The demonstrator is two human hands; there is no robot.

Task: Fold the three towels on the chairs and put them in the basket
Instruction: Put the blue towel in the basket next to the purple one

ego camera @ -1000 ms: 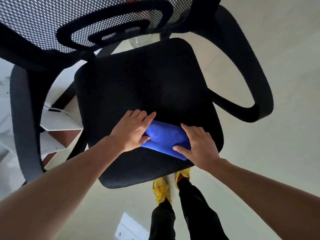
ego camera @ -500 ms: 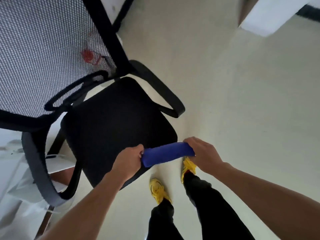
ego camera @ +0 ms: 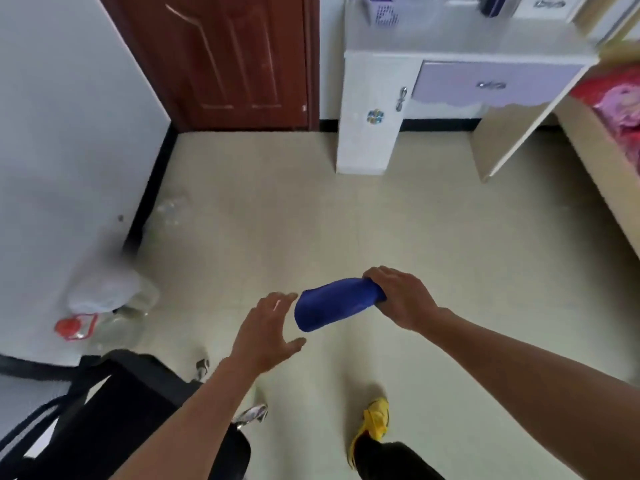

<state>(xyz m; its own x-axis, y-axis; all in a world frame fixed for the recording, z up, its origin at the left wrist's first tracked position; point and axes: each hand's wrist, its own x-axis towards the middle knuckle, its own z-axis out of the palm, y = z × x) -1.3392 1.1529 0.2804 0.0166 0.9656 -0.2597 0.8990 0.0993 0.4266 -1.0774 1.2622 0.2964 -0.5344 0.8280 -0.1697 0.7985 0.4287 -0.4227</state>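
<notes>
A folded blue towel [ego camera: 332,303] hangs in the air over the floor, gripped at its right end by my right hand [ego camera: 401,296]. My left hand [ego camera: 268,332] is just left of the towel with fingers spread and straight, holding nothing and not touching the cloth. The black office chair [ego camera: 114,410] is at the bottom left, mostly out of frame. A purple basket [ego camera: 382,10] stands on the white desk at the top, cut off by the frame edge.
A brown door [ego camera: 225,60] is at the back. A white desk [ego camera: 450,57] with a lilac drawer stands back right, a bed edge [ego camera: 606,143] at far right. Plastic bottles and a bag [ego camera: 104,303] lie by the left wall. Open floor lies ahead.
The view has swung from the chair toward the room. The towel was lifted off the seat, and my left hand let go of it, leaving it in my right hand.
</notes>
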